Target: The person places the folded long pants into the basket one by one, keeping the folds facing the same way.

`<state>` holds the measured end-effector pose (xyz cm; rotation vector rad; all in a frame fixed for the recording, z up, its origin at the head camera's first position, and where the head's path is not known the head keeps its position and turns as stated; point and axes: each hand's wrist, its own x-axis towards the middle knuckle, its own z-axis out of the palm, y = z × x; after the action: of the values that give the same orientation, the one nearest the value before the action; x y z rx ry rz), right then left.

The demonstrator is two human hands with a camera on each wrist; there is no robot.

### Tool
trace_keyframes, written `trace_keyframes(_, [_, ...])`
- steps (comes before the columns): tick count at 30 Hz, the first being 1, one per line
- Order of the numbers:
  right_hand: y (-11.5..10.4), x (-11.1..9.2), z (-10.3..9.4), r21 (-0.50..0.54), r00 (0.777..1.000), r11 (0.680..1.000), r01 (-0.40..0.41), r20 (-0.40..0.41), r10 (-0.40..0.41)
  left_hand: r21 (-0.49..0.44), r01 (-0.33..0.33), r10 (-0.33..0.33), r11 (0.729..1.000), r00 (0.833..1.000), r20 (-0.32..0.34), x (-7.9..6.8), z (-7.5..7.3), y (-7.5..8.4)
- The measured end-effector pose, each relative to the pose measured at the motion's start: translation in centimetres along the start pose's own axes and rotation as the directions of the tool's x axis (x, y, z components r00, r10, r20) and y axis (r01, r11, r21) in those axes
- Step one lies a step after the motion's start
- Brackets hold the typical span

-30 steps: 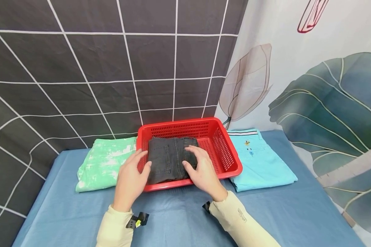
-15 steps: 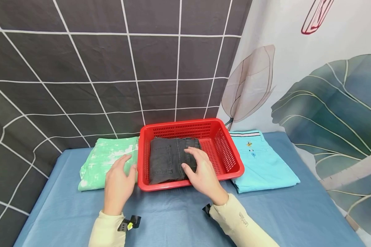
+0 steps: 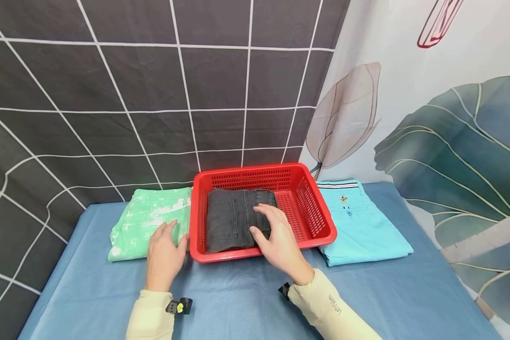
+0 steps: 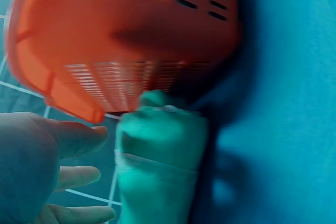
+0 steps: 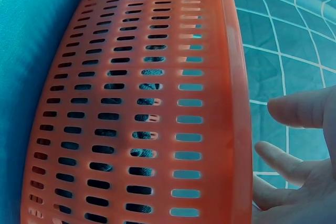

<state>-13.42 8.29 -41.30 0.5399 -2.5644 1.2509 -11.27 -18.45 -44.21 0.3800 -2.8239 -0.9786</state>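
Observation:
A red plastic basket (image 3: 310, 245) stands on the blue-covered surface, and folded dark grey jeans (image 3: 223, 219) lie in its left part. My right hand (image 3: 282, 243) hovers over the basket's front rim and the jeans' right side, fingers spread, holding nothing. To the basket's left lies a folded green garment (image 3: 142, 219) with white blotches. My left hand (image 3: 165, 259) is at that garment's front right part, fingers loosely extended; in the left wrist view its fingers appear apart from the green garment (image 4: 157, 156). The right wrist view shows the basket's slotted wall (image 5: 121, 108) beside my right hand (image 5: 304, 166).
A folded turquoise garment (image 3: 361, 231) with a striped band lies against the basket's right side. Behind hangs a dark cloth with a white grid (image 3: 148, 85); a white leaf-patterned curtain (image 3: 391, 42) is at the right. Blue cloth (image 3: 233, 297) covers the surface.
My left hand has moved left, away from the basket's left rim and the jeans, to the green garment. My right hand has stayed almost in place. The view has shifted slightly.

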Motion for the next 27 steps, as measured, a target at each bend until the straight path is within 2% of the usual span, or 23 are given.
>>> trace_keyframes(7, [0.1, 0.0, 0.0, 0.004, 1.0, 1.0, 0.007, 0.001, -0.007, 0.029, -0.02, 0.02, 0.999, 1.0, -0.001, 0.5, 0.9, -0.4])
trace_keyframes(15, [0.0, -0.5, 0.2, -0.001, 1.0, 1.0, 0.021, -0.002, -0.021, 0.073, -0.082, 0.082, 0.994, 0.997, 0.009, 0.3, 1.6, -0.5])
trace_keyframes(27, [-0.7, -0.7, 0.7, -0.005, 0.998, 0.999, 0.052, 0.022, -0.052, 0.093, -0.061, 0.061, 0.994, 0.998, 0.002, 0.2, 2.1, -0.6])
